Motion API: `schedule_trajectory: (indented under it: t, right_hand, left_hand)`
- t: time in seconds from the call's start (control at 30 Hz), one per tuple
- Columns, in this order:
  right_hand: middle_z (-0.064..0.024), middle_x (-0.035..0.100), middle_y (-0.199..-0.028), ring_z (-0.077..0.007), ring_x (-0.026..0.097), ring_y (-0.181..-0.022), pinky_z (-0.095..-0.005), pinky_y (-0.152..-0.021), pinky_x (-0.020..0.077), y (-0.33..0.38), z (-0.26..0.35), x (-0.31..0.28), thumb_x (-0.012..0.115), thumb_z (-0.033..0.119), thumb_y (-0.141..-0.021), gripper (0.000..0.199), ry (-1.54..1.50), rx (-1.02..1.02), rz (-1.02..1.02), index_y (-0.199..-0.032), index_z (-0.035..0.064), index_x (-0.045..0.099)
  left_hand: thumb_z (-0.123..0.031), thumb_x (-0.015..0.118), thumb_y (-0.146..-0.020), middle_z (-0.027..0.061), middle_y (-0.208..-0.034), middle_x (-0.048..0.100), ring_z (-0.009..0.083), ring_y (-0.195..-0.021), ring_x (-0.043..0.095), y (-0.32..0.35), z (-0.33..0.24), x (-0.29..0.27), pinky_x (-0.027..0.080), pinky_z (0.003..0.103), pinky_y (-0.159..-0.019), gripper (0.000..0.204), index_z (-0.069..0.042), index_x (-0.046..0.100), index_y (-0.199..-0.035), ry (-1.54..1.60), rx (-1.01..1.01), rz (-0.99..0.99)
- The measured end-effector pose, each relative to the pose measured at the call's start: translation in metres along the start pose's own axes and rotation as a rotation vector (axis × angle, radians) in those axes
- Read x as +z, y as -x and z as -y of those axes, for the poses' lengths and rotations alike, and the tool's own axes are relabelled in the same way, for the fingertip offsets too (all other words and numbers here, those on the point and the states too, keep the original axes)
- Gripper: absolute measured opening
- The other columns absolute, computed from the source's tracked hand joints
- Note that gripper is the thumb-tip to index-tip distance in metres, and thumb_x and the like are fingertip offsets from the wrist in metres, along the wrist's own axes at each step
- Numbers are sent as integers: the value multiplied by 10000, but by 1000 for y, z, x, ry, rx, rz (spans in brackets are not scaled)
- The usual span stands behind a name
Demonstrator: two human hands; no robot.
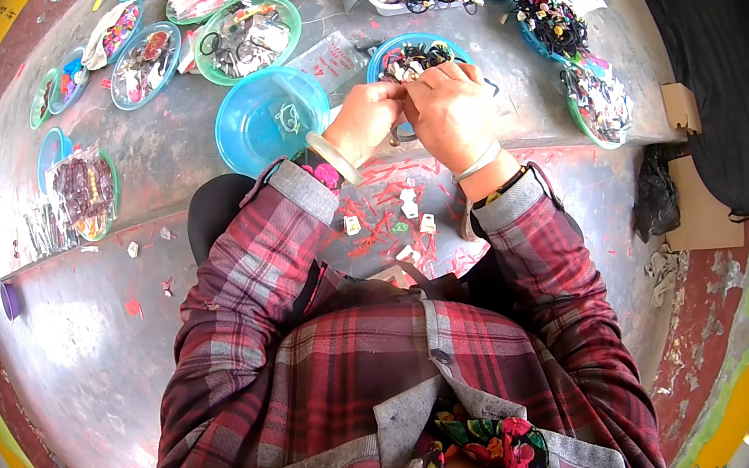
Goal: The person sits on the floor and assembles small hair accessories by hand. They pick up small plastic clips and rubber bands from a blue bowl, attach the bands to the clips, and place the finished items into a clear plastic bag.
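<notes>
My left hand (361, 123) and my right hand (454, 117) meet fingertip to fingertip, both closed in a pinch. A dark hair tie (401, 134) shows between and below them; their fingers hide most of it. Just beyond my hands stands a blue bowl (373, 66) heaped with dark hair ties (412, 58) carrying small light ornaments. A larger blue basin (230, 125) sits left of my left hand, with a small pale loop (288, 118) inside. Behind it lies a clear plastic bag (331, 63).
Several bowls and baskets of hair accessories line the far side, including a green-rimmed bowl (293, 25) and a white tub (381, 11). More dark hair ties (553, 22) stand at right. Red scraps (373, 225) litter the lower step. A black bag (655, 199) lies at right.
</notes>
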State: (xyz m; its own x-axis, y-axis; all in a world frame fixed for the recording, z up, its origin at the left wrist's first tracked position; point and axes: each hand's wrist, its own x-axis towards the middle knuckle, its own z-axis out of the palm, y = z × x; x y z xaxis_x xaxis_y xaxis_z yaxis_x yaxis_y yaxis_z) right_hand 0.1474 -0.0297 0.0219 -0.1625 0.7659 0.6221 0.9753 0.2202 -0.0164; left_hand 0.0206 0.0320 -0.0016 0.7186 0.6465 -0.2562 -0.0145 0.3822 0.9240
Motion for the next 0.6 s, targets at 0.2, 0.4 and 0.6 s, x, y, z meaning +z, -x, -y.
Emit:
schedule_trajectory:
  t: [0.2, 0.4, 0.6]
  right_hand:
    - [-21, 530, -668, -212, 530, -699, -363, -656, 379, -1, 0, 0, 598, 128, -647, 57, -82, 121, -68, -628, 114, 547]
    - [-29, 552, -671, -235, 543, -695, -363, -645, 403, -4, 1, -1, 612, 97, -640, 43, -175, 226, -74, -635, 105, 570]
    - [-48, 608, -670, -191, 577, -634, -306, -586, 452, 1, -14, 4, 610, 54, -662, 31, -642, 560, 29, -685, 53, 630]
  left_hand:
    - [-31, 514, -830, 41, -900, 613, 86, -816, 550, -6, 8, -4, 443, 221, -738, 197, 50, 603, -987, -167, 164, 20]
    - [-37, 507, -862, 67, -959, 610, 107, -872, 561, -6, 10, -7, 457, 238, -788, 211, 63, 584, -1031, -156, 199, 2]
    - [-18, 473, -874, 119, -1014, 599, 155, -930, 576, -6, 4, -3, 460, 268, -857, 235, 88, 556, -1067, -62, 139, 21]
